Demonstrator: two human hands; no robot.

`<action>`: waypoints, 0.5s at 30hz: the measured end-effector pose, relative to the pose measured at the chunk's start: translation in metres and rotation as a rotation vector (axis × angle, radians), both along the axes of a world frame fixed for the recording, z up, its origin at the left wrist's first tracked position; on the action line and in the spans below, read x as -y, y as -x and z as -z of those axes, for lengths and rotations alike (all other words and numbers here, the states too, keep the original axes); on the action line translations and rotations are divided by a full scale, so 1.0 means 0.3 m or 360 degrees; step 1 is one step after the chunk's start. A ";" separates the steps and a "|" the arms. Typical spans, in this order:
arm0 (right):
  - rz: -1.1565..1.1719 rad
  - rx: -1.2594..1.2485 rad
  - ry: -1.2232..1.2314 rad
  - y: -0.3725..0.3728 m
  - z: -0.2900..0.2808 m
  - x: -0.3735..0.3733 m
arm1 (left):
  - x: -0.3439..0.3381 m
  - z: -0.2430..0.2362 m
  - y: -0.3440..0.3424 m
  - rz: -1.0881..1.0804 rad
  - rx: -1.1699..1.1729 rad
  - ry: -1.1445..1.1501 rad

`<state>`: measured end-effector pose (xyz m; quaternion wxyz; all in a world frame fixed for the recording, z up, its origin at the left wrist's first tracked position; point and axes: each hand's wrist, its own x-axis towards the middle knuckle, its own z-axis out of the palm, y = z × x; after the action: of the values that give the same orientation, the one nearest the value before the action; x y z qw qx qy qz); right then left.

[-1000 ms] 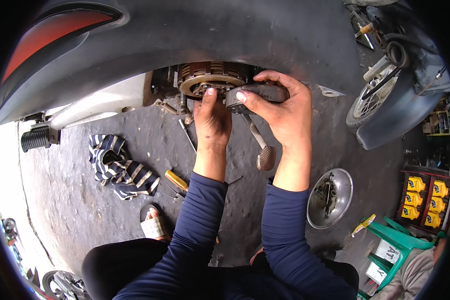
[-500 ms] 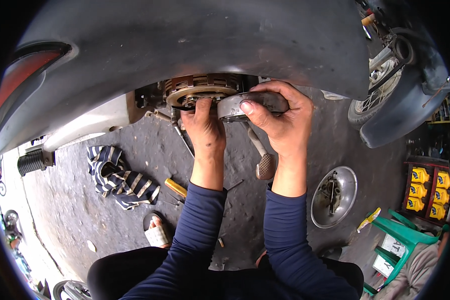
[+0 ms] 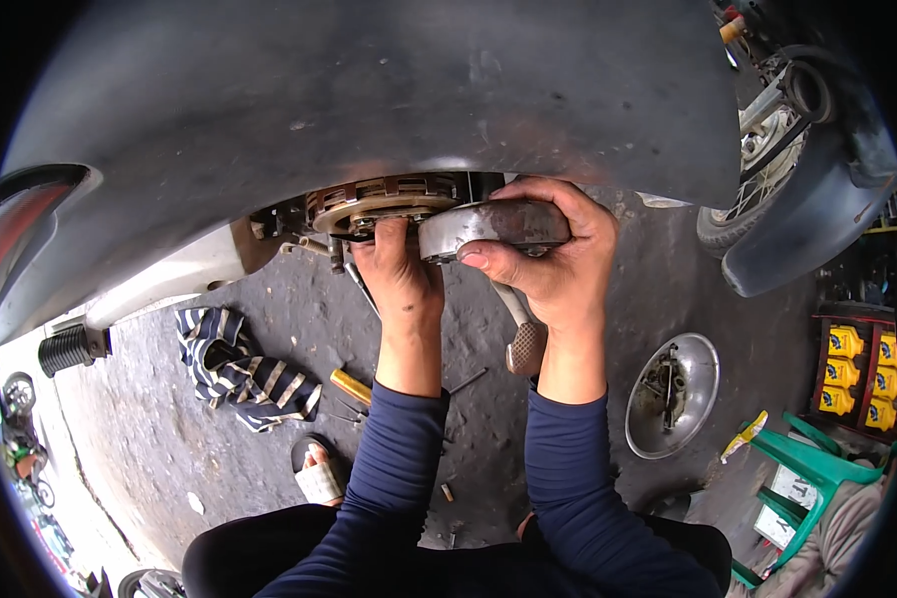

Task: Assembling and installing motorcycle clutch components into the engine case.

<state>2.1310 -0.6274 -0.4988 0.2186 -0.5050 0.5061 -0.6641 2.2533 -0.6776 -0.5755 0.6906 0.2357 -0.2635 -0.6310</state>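
**Both hands at the clutch under the motorcycle body**

The landmark here is the round clutch assembly [image 3: 384, 204], a ringed metal disc with brownish plates, showing just below the dark curved body panel [image 3: 389, 90] of the motorcycle.

The left hand [image 3: 401, 279] reaches up to the clutch assembly from directly below. Its fingers are bent and pressed against the lower front of the disc; the fingertips are hidden against the metal, so I cannot tell whether they pinch anything or only touch it.

The right hand [image 3: 548, 259] is just to the right of the clutch assembly. Its fingers are curled closed over the top of a grey metal drum [image 3: 488, 227], with the thumb lying along the lower edge, so the drum is held firmly. The drum's left edge sits right beside the clutch assembly, touching or nearly so.

Below and right of the clutch assembly, a kick lever with a ribbed pad [image 3: 524, 344] hangs down between the two forearms. Farther right and lower, a shiny round engine cover [image 3: 673, 394] lies on the concrete floor [image 3: 269, 448]. Below and left of the clutch assembly lie a striped cloth [image 3: 239, 369] and a yellow-handled tool [image 3: 351, 387]. A sandalled foot [image 3: 319, 473] rests on the floor beneath the cloth. Far right of the clutch assembly stands a crate of yellow bottles [image 3: 857, 369], with a green plastic stool [image 3: 802, 468] below it.
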 end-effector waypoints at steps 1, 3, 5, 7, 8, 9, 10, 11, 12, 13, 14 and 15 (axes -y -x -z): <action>-0.0001 0.0003 0.0000 0.000 -0.003 0.000 | 0.000 0.003 -0.004 0.0023 0.0001 0.0000; 0.0015 -0.0084 0.0018 0.003 -0.007 -0.001 | 0.000 0.003 -0.003 0.0048 0.0000 -0.0001; 0.0013 -0.0042 -0.0027 0.010 0.002 -0.006 | -0.002 -0.003 0.006 0.0052 -0.0014 -0.0031; 0.0009 0.0005 -0.0063 0.004 0.001 -0.007 | -0.002 -0.002 0.001 0.0057 -0.0025 0.0013; 0.0014 0.0001 -0.0087 -0.001 -0.006 -0.009 | -0.002 -0.001 -0.001 0.0061 -0.0038 0.0054; 0.0016 -0.0003 -0.0111 -0.006 -0.015 -0.011 | -0.001 -0.002 -0.003 0.0060 -0.0039 0.0057; 0.0015 -0.0004 -0.0108 -0.011 -0.023 -0.012 | 0.001 -0.003 -0.006 0.0058 -0.0027 0.0041; -0.0007 0.0134 -0.0145 -0.017 -0.032 -0.013 | 0.003 -0.005 -0.008 0.0055 -0.0015 0.0025; -0.0029 0.0272 -0.0185 -0.022 -0.037 -0.016 | 0.003 -0.008 -0.004 0.0053 -0.0016 0.0026; -0.0031 0.0271 -0.0184 -0.026 -0.041 -0.019 | 0.001 -0.015 0.002 0.0035 -0.0012 0.0008; -0.0016 0.0313 -0.0213 -0.030 -0.044 -0.022 | 0.000 -0.019 0.005 0.0016 -0.0007 -0.0010; 0.0003 0.0352 -0.0239 -0.032 -0.049 -0.024 | 0.002 -0.016 0.003 0.0018 -0.0010 -0.0007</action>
<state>2.1407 -0.6201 -0.4841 0.3097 -0.4106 0.5277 -0.6761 2.2525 -0.6781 -0.5707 0.6874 0.2337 -0.2612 -0.6361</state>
